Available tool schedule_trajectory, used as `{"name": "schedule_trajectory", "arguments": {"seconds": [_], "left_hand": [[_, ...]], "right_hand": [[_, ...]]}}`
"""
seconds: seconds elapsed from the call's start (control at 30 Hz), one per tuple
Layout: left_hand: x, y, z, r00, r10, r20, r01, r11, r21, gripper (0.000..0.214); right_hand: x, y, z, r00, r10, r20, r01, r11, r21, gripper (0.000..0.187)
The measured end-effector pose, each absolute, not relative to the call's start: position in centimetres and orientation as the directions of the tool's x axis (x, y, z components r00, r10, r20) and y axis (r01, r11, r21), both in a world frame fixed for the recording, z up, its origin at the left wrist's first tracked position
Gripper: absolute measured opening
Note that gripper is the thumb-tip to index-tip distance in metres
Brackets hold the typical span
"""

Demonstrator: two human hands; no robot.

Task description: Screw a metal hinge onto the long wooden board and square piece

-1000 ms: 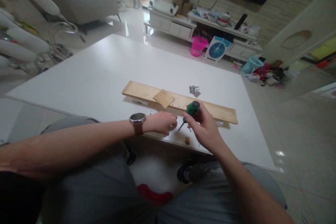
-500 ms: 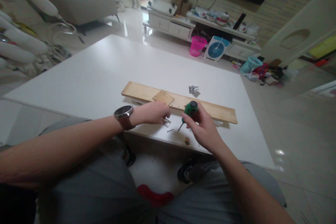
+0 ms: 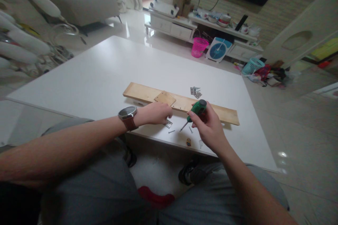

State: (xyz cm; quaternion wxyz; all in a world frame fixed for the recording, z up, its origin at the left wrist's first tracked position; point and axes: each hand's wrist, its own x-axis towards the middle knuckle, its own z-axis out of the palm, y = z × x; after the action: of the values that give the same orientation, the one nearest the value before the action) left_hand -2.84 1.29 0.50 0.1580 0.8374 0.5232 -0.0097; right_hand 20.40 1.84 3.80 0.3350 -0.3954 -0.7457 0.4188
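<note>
Head view: right hand (image 3: 209,127) grips screwdriver (image 3: 196,109), left hand (image 3: 155,113) seemingly pinches hinge (image 3: 168,124) beside plank (image 3: 225,115).

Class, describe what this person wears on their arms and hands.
Both forearms are bare, with no sleeves in view. The left hand and right hand wear no gloves. On the left wrist sits a watch with a round dark face, a silvery case and a brown strap.

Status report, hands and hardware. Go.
Left hand pinching metal hinge beside plank. Right hand gripping green screwdriver, tip angled down at table. Loose screws by the tip; nothing blocking.
</note>
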Motion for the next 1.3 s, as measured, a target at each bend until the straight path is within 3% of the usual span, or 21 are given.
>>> {"name": "schedule_trajectory", "arguments": {"seconds": [0.53, 0.67, 0.83, 0.97, 1.17, 1.3], "left_hand": [[-1.6, 0.5, 0.1, 0.47, 0.86, -0.199, 0.876, -0.429, 0.22, 0.016], [-2.4, 1.7, 0.8, 0.472, 0.876, -0.101, 0.855, -0.427, 0.294, 0.012], [-4.4, 3.0, 1.4, 0.43, 0.901, 0.054, 0.872, -0.43, 0.234, 0.018], [-5.5, 3.7, 1.1, 0.413, 0.91, 0.023, 0.88, -0.406, 0.247, 0.019], [-5.2, 3.5, 0.6, 0.311, 0.95, 0.018, 0.933, -0.309, 0.184, 0.042], [-5.1, 3.4, 0.5, 0.297, 0.955, -0.016, 0.945, -0.292, 0.146, 0.042]], "right_hand": [[20.7, 2.1, 3.9, -0.41, 0.887, 0.211, 0.298, 0.349, -0.888, 0.024], [20.7, 2.1, 4.0, -0.405, 0.889, 0.213, 0.299, 0.349, -0.888, 0.024], [20.7, 2.1, 4.2, -0.405, 0.891, 0.204, 0.297, 0.34, -0.892, 0.023], [20.8, 2.1, 4.1, -0.41, 0.888, 0.208, 0.298, 0.346, -0.89, 0.023], [20.8, 2.1, 4.0, -0.417, 0.885, 0.205, 0.294, 0.345, -0.891, 0.024], [20.8, 2.1, 4.0, -0.421, 0.884, 0.205, 0.287, 0.344, -0.894, 0.024]]}}
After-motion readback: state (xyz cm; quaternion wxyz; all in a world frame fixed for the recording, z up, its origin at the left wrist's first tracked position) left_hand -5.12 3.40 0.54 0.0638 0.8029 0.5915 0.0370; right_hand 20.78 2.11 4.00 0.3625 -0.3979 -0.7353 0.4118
